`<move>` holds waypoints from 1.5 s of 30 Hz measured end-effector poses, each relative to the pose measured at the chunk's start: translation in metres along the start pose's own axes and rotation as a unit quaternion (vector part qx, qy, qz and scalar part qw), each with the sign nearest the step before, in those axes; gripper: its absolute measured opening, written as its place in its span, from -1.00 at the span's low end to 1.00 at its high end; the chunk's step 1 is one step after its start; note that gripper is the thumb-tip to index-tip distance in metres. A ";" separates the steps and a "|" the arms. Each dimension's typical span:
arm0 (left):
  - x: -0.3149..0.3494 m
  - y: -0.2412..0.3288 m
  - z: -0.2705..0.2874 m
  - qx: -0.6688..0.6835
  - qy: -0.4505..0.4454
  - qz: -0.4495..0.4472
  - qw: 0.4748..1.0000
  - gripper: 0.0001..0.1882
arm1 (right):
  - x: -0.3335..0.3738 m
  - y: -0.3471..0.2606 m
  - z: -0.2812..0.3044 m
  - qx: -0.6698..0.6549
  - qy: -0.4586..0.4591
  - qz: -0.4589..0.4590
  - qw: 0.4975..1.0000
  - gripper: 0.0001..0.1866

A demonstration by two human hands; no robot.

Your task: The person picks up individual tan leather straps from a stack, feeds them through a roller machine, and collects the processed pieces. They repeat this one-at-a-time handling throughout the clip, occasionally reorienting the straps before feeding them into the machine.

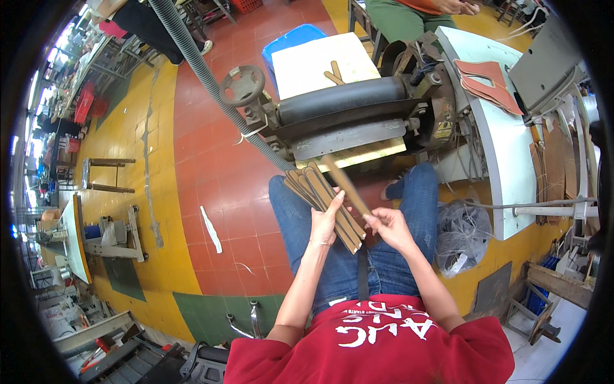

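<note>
A fanned bundle of brown leather strips [311, 185] with rounded ends and dark edges lies in my left hand [323, 225], its fingers closed around it above my lap. Between the thumb and fingers of my right hand [391, 228] is a single leather strip [347, 187], smeared by motion. This strip slants away from me, its far end close to the front metal plate [348, 141] of a roller machine. Behind that plate runs a dark roller [342, 100]. Two or so brown strips [334, 73] rest on the pale board [307, 64] beyond the roller.
A handwheel [242, 86] and a grey ribbed hose [198, 64] flank the machine's left. Orange-brown leather pieces [489, 86] lie on the white table [511, 166] at right. Below it sits a clear plastic bag [464, 237]. Another person in green trousers [403, 19] sits opposite.
</note>
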State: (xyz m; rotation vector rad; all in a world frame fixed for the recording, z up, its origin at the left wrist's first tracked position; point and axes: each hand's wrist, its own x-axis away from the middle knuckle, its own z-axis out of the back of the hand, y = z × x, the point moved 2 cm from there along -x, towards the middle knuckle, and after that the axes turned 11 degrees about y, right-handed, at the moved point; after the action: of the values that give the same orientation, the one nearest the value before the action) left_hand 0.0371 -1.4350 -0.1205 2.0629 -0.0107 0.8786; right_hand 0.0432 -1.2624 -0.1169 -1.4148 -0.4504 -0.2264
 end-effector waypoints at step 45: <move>0.004 -0.004 -0.004 -0.005 -0.053 0.007 0.999 -0.71 | 0.007 -0.017 -0.021 0.049 0.045 0.097 0.993 -0.69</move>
State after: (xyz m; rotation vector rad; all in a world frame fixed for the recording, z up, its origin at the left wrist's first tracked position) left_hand 0.0387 -1.4286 -0.1199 2.0994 -0.0876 0.7765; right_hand 0.0458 -1.2848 -0.1006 -1.3366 -0.2444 -0.1090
